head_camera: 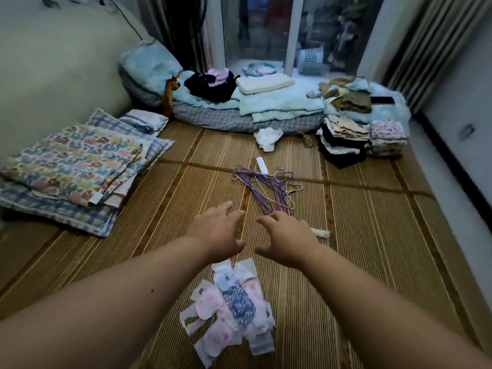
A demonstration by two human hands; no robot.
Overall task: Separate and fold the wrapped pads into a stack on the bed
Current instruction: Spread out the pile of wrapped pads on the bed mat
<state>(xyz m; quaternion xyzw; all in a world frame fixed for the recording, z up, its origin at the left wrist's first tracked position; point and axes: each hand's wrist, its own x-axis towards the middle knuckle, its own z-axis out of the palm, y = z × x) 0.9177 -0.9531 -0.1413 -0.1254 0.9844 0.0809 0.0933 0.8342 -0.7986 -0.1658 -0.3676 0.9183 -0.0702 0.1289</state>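
Pads (231,307) in loose overlapping heap at mat (372,235) near edge. Left hand (215,233), right hand (288,241) empty, fingers loosely spread, beyond heap. Risk: lifting one pad drags neighbours; hangers (266,190) close, may snag.

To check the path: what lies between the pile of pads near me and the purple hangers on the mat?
Head view: the left hand and right hand, both open over the bare mat.

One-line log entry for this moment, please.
left hand: open, empty | right hand: open, empty | pads: loose heap on mat, not held | hangers: ahead of hands
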